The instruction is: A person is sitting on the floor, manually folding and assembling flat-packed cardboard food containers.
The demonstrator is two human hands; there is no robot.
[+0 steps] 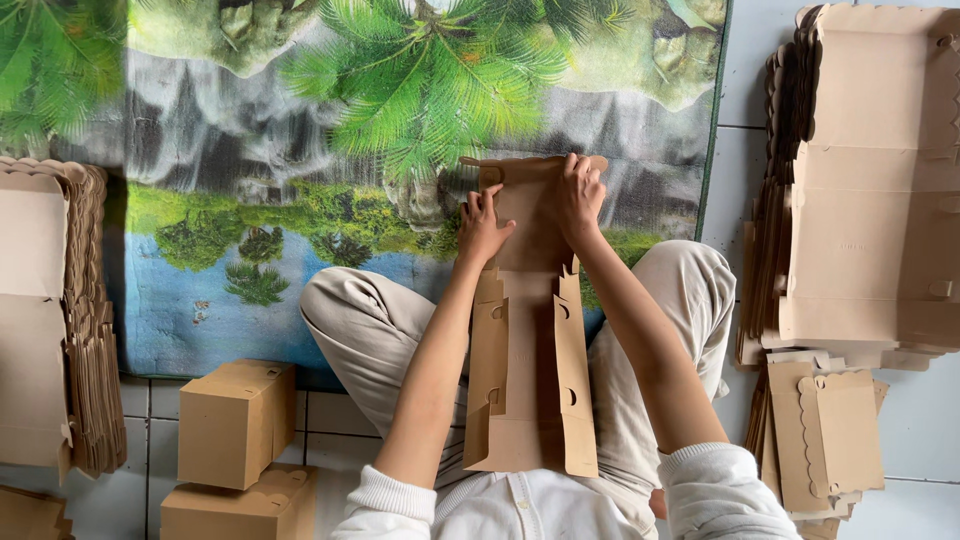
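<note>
A flat brown cardboard box blank (528, 340) lies lengthwise over my lap, its side flaps bent upward. My left hand (482, 228) presses on the blank's far left part, fingers curled over the fold. My right hand (578, 195) grips the far end of the blank, where a panel is being folded. Both hands hold the same piece of cardboard, close together at its far end.
Two assembled brown boxes (236, 422) stand on the tiled floor at lower left. A stack of flat blanks (50, 320) lies at the left, larger stacks (870, 190) at the right, smaller scalloped pieces (825, 440) below them. A mat printed with palms and water (300, 150) lies ahead.
</note>
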